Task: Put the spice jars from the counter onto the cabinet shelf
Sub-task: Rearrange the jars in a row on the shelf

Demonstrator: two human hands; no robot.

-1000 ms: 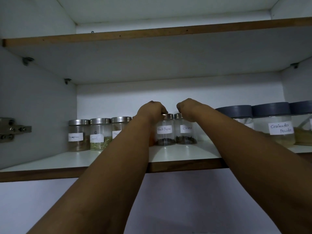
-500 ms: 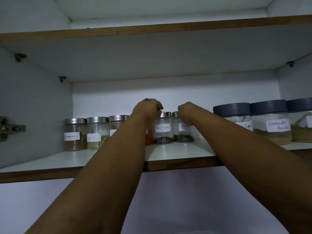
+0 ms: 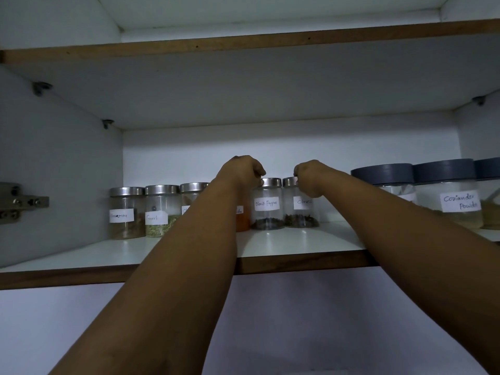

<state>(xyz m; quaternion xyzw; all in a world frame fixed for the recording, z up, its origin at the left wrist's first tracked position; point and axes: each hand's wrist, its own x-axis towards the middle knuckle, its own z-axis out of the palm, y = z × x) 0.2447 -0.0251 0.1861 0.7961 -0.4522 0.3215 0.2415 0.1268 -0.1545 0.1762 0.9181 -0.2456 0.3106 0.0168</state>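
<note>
Left hand (image 3: pixel 241 171): raised to the cabinet shelf (image 3: pixel 297 244), fingers curled, fingertips at the left edge of the steel lid of the Black Pepper jar (image 3: pixel 267 205). Whether the fingers actually clamp the lid cannot be told from this angle.

Right hand (image 3: pixel 309 175): fingers curled over the lid of the Cloves jar (image 3: pixel 299 205), pinching its rim; the hand covers the right part of the lid.

Both jars stand upright on the shelf, side by side and touching or nearly so, set back from the front edge. Each holds a shallow layer of dark contents and carries a white handwritten label.

Left of the Black Pepper jar, an orange-filled jar (image 3: pixel 242 216) is mostly hidden behind the left forearm; its label is only partly readable. Further left stand three more steel-lidded jars in a row: one partly hidden jar (image 3: pixel 190 194), the Fennel jar (image 3: pixel 161 211) with green contents, and the Cinnamon jar (image 3: pixel 125 212) nearest the cabinet's left wall.

Right of the Cloves jar stand larger containers with grey lids: one (image 3: pixel 389 180) partly behind the right forearm, a Coriander Powder container (image 3: pixel 449 193), and a third (image 3: pixel 491 190) cut off by the frame edge.

A metal hinge (image 3: pixel 19 203) is fixed to the left cabinet wall. An upper shelf (image 3: pixel 243 41) spans the cabinet above.
</note>
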